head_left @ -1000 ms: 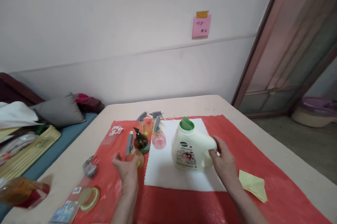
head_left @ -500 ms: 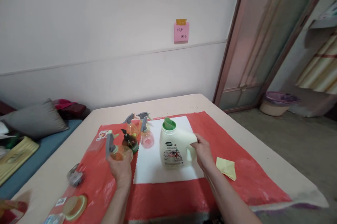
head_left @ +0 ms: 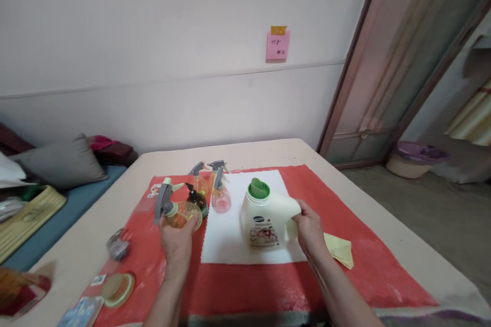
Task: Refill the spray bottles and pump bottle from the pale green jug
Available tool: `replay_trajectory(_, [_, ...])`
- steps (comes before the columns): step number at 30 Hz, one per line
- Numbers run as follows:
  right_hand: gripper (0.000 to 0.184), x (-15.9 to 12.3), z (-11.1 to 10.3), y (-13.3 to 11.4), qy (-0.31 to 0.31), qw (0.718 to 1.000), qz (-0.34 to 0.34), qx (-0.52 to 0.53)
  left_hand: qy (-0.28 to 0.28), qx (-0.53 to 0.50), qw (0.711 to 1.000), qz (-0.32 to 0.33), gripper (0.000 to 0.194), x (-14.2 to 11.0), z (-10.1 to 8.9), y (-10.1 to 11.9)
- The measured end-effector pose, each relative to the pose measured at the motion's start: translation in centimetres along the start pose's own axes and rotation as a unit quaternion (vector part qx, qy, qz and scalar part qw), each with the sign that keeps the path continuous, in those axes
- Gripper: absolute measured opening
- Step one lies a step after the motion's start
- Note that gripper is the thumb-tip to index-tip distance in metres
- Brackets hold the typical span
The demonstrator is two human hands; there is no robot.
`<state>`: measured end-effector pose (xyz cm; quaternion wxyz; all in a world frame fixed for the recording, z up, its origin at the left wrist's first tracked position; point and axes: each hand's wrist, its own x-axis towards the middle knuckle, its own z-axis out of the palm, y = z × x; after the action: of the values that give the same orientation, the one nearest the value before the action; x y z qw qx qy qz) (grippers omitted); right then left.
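My left hand [head_left: 176, 240] is wrapped around a clear orange spray bottle [head_left: 185, 213] with a grey trigger head; the bottle tilts over to the left. My right hand [head_left: 310, 227] grips the handle of a white detergent jug [head_left: 264, 222], whose green pouring spout [head_left: 258, 189] shows at the uncapped top. The jug is over the white cloth [head_left: 226, 250]; whether its base touches the cloth I cannot tell. Just beyond my left hand stand a dark brown pump bottle [head_left: 198, 200], a pink spray bottle [head_left: 221, 200] and an orange spray bottle [head_left: 200, 183], with one more sprayer behind.
A red sheet [head_left: 245, 286] covers much of the table. Yellow paper squares [head_left: 339, 249] lie right of the jug. On the left are a round lid [head_left: 118, 288], a crumpled grey item [head_left: 117, 246] and a blurred amber bottle [head_left: 23, 288]. A wall [head_left: 192, 112] rises behind.
My left hand has closed on the spray bottle, lifted it and tipped it over. My right hand has stayed on the jug's handle. The camera view has shifted.
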<state>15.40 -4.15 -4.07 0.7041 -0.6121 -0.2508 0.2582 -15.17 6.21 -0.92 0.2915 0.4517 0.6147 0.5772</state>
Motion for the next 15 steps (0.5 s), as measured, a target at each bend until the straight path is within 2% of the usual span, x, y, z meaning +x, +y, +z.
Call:
replay_trajectory(5, [0.037, 0.7, -0.5, -0.5, 0.053, 0.998, -0.009, -0.012, -0.121, -0.061, 0.991, -0.008, 0.055, -2.2, 1.2, -0.1])
replay_trajectory(10, [0.036, 2.2, -2.2, -0.8, 0.144, 0.989, -0.03, -0.013, -0.243, -0.117, 0.962, -0.048, 0.065, -5.0, 3.1, -0.7])
replay_trajectory(15, [0.032, 3.6, -3.3, -0.3, 0.242, 0.968, -0.05, -0.044, -0.285, -0.075, 0.954, -0.057, 0.062, -6.9, 3.7, -0.5])
